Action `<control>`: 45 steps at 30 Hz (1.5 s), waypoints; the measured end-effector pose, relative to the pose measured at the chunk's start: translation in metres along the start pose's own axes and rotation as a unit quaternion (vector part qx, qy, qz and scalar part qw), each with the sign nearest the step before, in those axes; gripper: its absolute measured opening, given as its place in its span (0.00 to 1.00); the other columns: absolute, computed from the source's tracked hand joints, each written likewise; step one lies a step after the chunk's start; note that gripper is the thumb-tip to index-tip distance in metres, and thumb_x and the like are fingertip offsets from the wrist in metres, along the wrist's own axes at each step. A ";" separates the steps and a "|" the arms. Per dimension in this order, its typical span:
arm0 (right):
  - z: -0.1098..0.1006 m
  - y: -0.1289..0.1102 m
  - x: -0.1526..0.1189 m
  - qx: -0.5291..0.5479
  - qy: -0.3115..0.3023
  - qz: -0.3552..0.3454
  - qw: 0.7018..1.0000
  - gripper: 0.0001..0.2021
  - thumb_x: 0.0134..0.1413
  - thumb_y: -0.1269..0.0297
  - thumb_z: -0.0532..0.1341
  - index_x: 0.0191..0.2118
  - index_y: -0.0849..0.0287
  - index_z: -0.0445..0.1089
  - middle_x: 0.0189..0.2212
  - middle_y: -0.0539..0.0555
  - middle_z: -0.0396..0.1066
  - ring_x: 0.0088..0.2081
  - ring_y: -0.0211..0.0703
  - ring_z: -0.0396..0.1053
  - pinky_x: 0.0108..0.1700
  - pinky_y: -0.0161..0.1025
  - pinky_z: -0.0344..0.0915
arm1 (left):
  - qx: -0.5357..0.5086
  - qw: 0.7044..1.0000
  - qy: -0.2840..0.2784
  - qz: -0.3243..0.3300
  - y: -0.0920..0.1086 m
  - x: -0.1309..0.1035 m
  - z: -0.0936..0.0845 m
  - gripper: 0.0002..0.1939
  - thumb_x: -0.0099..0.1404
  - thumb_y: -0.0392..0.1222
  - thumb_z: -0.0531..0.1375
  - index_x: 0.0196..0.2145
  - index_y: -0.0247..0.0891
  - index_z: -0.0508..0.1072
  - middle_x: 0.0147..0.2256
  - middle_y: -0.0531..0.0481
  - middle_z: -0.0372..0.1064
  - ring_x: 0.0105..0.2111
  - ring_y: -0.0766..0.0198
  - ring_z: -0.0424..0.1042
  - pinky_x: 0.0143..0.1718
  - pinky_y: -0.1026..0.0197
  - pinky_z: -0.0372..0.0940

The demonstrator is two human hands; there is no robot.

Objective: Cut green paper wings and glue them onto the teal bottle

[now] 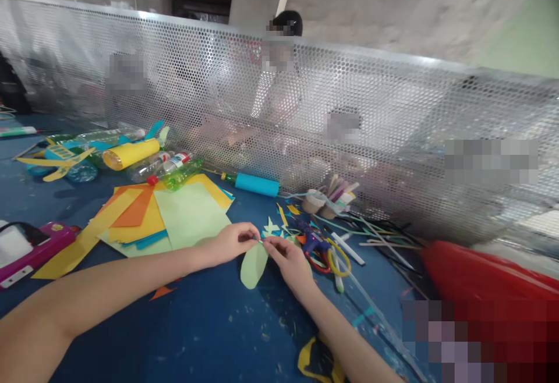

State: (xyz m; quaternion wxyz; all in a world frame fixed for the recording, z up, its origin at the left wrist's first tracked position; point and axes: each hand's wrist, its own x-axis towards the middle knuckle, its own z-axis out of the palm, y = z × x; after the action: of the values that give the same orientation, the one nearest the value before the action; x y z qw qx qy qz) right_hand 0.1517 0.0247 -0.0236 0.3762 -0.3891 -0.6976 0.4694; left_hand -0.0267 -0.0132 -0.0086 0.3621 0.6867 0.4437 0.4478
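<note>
Both hands meet over the blue table near the middle of the view. My left hand (233, 242) pinches the top end of a pale green oval paper piece (254, 266). From the other side, my right hand (289, 259) grips the same end between thumb and fingers. The rounded part of the paper hangs down between the hands. Just right of my right hand lie scissors (336, 257) with yellow handles and another purple and red pair. Small green paper scraps (271, 227) lie behind the fingers.
Coloured paper sheets (187, 214) lie left of centre, with plastic bottles (174, 165) and a yellow roll (133, 153) behind. A blue-wrapped bottle (257, 185) rests by the perforated metal screen (375, 103). A magenta tool (39, 252) lies left, a red bag (484, 272) right. People are behind the screen.
</note>
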 end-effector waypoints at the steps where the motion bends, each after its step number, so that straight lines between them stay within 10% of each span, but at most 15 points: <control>1: 0.000 0.001 0.000 0.000 0.001 -0.001 1.000 0.14 0.48 0.54 0.61 0.34 0.60 0.72 0.30 0.53 0.72 0.32 0.42 0.67 0.38 0.37 0.63 | -0.012 1.000 0.005 -0.002 -0.001 0.001 0.000 0.05 0.60 0.39 0.55 0.34 0.36 0.69 0.32 0.50 0.69 0.33 0.64 0.68 0.37 0.62 0.64; 31: 0.001 -0.008 -0.010 -0.198 0.065 -0.111 0.972 0.12 0.55 0.58 0.55 0.37 0.56 0.73 0.37 0.54 0.74 0.38 0.46 0.70 0.42 0.40 0.66 | -0.123 0.988 0.055 -0.070 -0.006 0.005 -0.004 0.12 0.53 0.45 0.63 0.32 0.34 0.73 0.30 0.49 0.70 0.33 0.63 0.67 0.37 0.62 0.61; 45: -0.003 0.004 0.002 -0.066 0.062 -0.059 0.994 0.15 0.51 0.55 0.57 0.39 0.60 0.72 0.36 0.57 0.73 0.35 0.48 0.71 0.41 0.44 0.67 | -0.082 0.993 0.070 -0.057 -0.005 0.007 -0.001 0.09 0.56 0.43 0.60 0.32 0.34 0.72 0.30 0.48 0.72 0.32 0.62 0.70 0.37 0.60 0.64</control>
State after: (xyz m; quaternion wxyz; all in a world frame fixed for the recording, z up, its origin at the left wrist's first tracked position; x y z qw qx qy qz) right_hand 0.1540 0.0284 -0.0261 0.4191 -0.3992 -0.7246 0.3741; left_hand -0.0274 -0.0045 -0.0106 0.4100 0.5950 0.4686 0.5082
